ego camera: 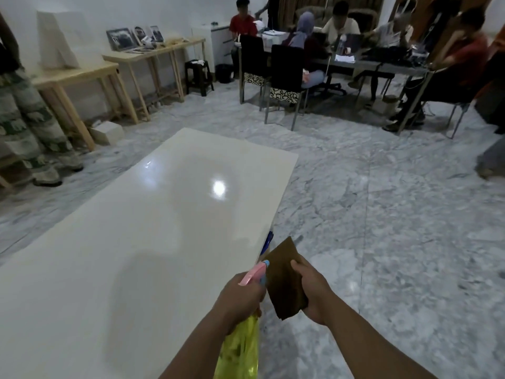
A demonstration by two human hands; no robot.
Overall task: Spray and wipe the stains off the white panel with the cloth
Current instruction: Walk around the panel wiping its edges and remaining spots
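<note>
Marble floor (382,228) all around, and both hands are full: left hand (240,299) wrapped around the yellow spray bottle (240,348), pink nozzle up; right hand (314,294) clamped on the brown cloth (284,277). Just beside them lies the glossy white panel (153,228), catching lamp glare.

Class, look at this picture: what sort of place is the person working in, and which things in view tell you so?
Probably a shared indoor workroom or office rather than a home kitchen. People sit around a long table at the back, wooden side tables along the wall hold laptops, and the white panel lies over a marble floor.
</note>
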